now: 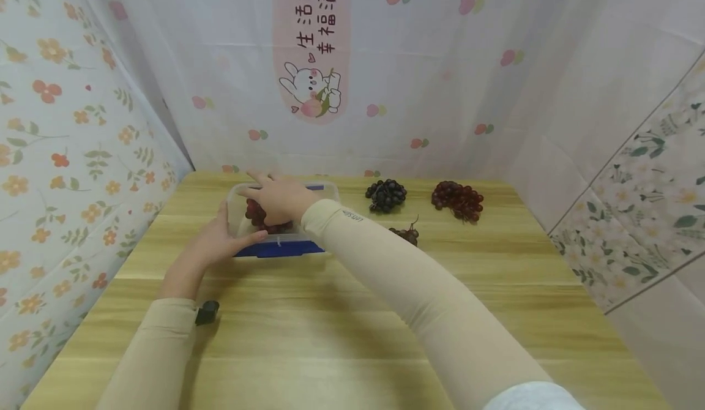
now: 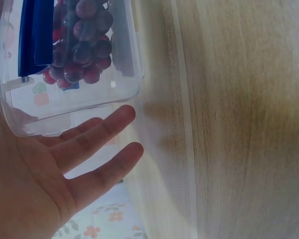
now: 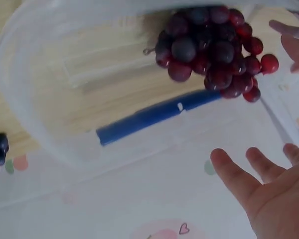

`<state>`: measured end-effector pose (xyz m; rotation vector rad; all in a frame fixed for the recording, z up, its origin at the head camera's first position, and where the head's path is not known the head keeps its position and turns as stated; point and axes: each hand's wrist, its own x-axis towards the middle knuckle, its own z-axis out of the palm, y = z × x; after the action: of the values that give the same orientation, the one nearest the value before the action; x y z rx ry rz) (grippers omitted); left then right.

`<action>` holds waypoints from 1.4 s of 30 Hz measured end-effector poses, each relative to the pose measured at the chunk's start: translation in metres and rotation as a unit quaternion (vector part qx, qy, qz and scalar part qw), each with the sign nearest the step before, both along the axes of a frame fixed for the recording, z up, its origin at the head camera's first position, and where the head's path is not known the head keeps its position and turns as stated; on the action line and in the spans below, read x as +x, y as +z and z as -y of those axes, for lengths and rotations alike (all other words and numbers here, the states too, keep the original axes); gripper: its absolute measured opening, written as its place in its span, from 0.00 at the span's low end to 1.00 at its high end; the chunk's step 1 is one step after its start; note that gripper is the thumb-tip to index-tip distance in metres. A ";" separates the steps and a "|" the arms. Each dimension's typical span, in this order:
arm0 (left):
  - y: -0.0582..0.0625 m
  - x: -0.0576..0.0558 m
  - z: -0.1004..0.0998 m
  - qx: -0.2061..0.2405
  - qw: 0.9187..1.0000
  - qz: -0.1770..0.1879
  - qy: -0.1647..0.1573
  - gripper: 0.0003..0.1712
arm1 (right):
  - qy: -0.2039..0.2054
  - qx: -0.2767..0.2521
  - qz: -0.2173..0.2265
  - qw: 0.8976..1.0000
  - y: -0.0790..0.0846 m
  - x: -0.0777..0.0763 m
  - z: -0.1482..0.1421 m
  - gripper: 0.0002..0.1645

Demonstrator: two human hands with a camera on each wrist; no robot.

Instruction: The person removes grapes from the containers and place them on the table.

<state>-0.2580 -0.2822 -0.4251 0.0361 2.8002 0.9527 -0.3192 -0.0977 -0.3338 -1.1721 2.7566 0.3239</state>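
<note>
A clear plastic container with blue clips stands at the back left of the table. Inside it lies a bunch of red grapes, also visible through the wall in the left wrist view. My left hand rests around the container's left front corner, its thumb along the front rim and its other fingers spread straight by the end wall. Over the container is my right hand, fingers extended and apart. In the right wrist view, the visible fingers of that hand stand apart from the grapes and hold nothing.
To the container's right lie a bunch of black grapes and another red bunch. A brownish bunch is partly hidden by the right sleeve. A small black object is at the left wrist. Printed curtains border the table.
</note>
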 end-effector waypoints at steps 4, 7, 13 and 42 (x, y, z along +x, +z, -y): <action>0.001 0.000 0.000 -0.007 1.000 0.004 0.000 0.83 | 0.002 0.016 0.006 1.000 -0.006 0.007 0.001 0.53; 0.001 0.001 0.000 -0.016 1.000 0.011 0.002 0.84 | -0.007 0.034 0.019 0.999 -0.009 0.011 -0.001 0.50; 0.001 0.002 0.000 -0.021 1.000 0.014 0.016 0.84 | -0.030 0.060 0.039 0.997 -0.016 0.011 -0.009 0.44; -0.003 0.001 -0.005 -0.029 1.000 0.000 0.007 0.83 | -0.010 -0.085 0.008 0.996 -0.053 0.002 -0.006 0.12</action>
<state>-0.2567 -0.2770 -0.4285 0.0081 2.8299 0.8747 -0.3175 -0.0918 -0.3868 -1.1753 2.8265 0.0794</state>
